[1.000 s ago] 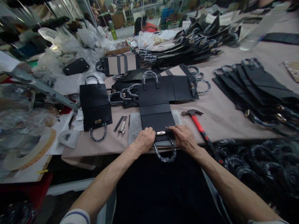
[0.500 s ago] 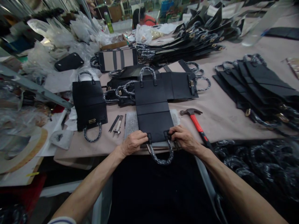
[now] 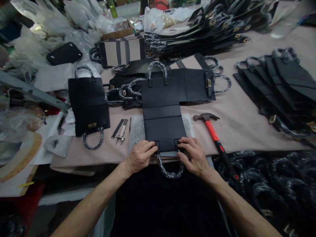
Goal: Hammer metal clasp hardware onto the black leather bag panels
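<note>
A black handbag panel [image 3: 163, 112] lies unfolded in front of me, with a plastic-wrapped handle at each end. Its near handle [image 3: 170, 172] hangs over the table edge. My left hand [image 3: 141, 154] is closed, pinching the panel's near left corner beside the handle tab. On the near right corner, my right hand [image 3: 194, 156] has its fingers on the other handle tab and its thumb lower, close to the handle. What lies under the right palm is hidden. Beneath the panel is a pale slab [image 3: 138, 128]. A claw hammer [image 3: 209, 128] with a red and black grip lies to the right.
Another black handbag panel [image 3: 87, 105] lies left, near a caliper-like tool [image 3: 121, 131]. More panels [image 3: 197, 85] spread behind, with a stack [image 3: 278, 79] on the right. Wrapped handles [image 3: 266, 184] fill the space below the table's right edge. Plastic bags [image 3: 81, 19] pile up back left.
The view has tilted down slightly. My right hand's fingers have shifted onto the right handle tab, and its thumb has spread away from them. My left hand keeps its pinch.
</note>
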